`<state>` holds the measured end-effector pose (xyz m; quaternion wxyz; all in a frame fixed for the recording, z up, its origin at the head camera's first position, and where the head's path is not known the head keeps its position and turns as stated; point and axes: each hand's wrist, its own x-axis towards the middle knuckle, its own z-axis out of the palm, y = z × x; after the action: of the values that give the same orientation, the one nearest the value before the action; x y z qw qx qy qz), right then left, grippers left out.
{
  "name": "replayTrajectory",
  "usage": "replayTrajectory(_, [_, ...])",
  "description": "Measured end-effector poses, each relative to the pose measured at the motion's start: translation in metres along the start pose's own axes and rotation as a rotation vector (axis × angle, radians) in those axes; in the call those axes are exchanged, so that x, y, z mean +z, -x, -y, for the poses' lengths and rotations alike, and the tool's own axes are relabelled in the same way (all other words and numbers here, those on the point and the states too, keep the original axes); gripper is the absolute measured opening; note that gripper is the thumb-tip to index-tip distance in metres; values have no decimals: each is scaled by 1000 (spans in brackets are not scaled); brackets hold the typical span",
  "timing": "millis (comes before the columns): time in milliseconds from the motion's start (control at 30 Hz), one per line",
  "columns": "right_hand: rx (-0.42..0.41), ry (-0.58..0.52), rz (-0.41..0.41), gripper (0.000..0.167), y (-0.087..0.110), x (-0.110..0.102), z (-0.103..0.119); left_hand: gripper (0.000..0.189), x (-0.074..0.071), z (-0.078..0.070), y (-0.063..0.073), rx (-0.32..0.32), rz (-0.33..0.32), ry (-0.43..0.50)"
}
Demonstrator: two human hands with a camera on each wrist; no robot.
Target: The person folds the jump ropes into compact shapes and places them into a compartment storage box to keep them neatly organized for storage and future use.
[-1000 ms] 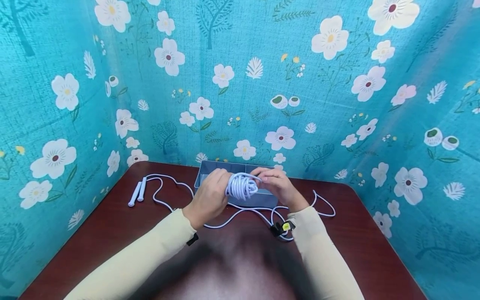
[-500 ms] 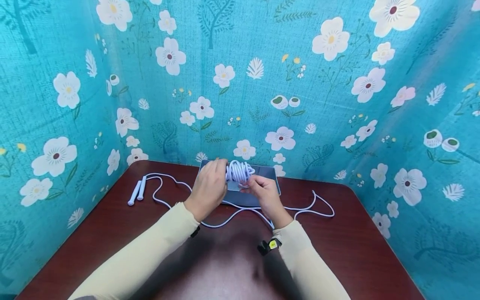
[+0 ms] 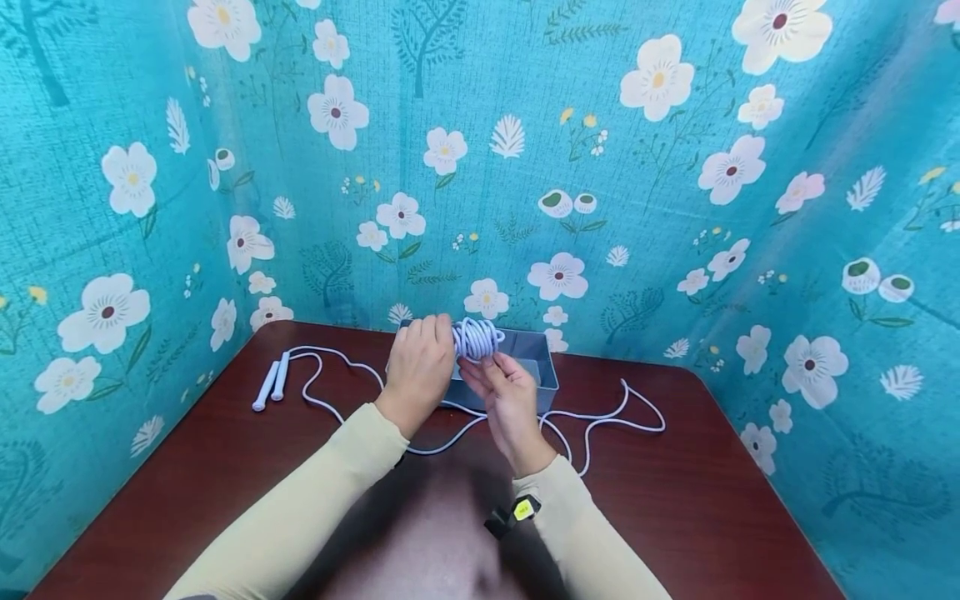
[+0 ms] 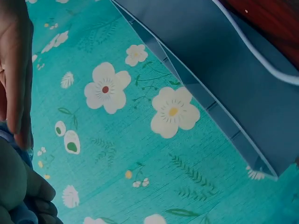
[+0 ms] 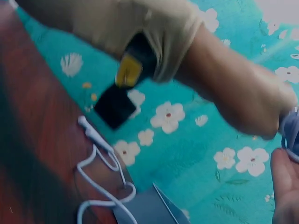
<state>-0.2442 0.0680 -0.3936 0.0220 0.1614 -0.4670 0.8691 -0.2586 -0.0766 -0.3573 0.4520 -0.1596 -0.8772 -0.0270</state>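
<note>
A coil of pale lilac jump rope (image 3: 477,338) hangs in the air in front of me, wound in several close turns. My left hand (image 3: 417,364) grips it from the left side, fingers curled over, and hides that end. My right hand (image 3: 510,398) is just below and to the right, thumb and fingertips pinching cord at the coil's underside. In the right wrist view, part of the coil (image 5: 290,133) shows between the two hands. Two white jump rope handles (image 3: 273,381) lie side by side at the table's left, with loose cord (image 3: 352,363) running from them.
Behind the hands, a grey-blue divided storage box (image 3: 543,383) stands at the back of the dark red table (image 3: 660,500). More loose cord (image 3: 630,417) loops across the table to the right. A flowered teal curtain (image 3: 480,208) surrounds the table's back and sides.
My right hand has swung from the coil's upper right down to its underside, palm turning upward. The coil and left hand have risen slightly, and the loose cord on the right has shifted.
</note>
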Motion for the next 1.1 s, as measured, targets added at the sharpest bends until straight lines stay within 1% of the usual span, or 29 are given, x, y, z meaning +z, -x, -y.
replayTrajectory(133, [51,-52,-49,37,2,5,2,16,4,-5,5,-45,23,-39])
replayTrajectory(233, [63,-31,-100,39,1,8,4,16,8,-10,9,-71,68,-86])
replayTrajectory(300, [45,2,-131,41,0,10,3,17,11,-14,13,-82,102,-107])
replayTrajectory(400, [-9,31,-178,45,-2,13,-1,17,15,-19,16,-91,139,-119])
replayTrajectory(500, [-65,33,-223,46,-4,15,-6,18,16,-23,18,-93,142,-125])
replayTrajectory(600, [-99,23,-247,44,-3,15,-9,22,15,-24,18,-84,125,-121])
replayTrajectory(700, [-118,16,-238,45,-3,15,-8,34,10,-21,18,-42,95,-85])
replayTrajectory(833, [-120,5,-209,48,-5,13,-2,45,3,-13,18,32,55,18])
replayTrajectory(967, [-70,8,-177,52,-8,8,4,48,-3,-3,20,68,48,121])
replayTrajectory(1100, [-5,29,-142,56,-12,1,11,54,-6,6,24,97,64,178])
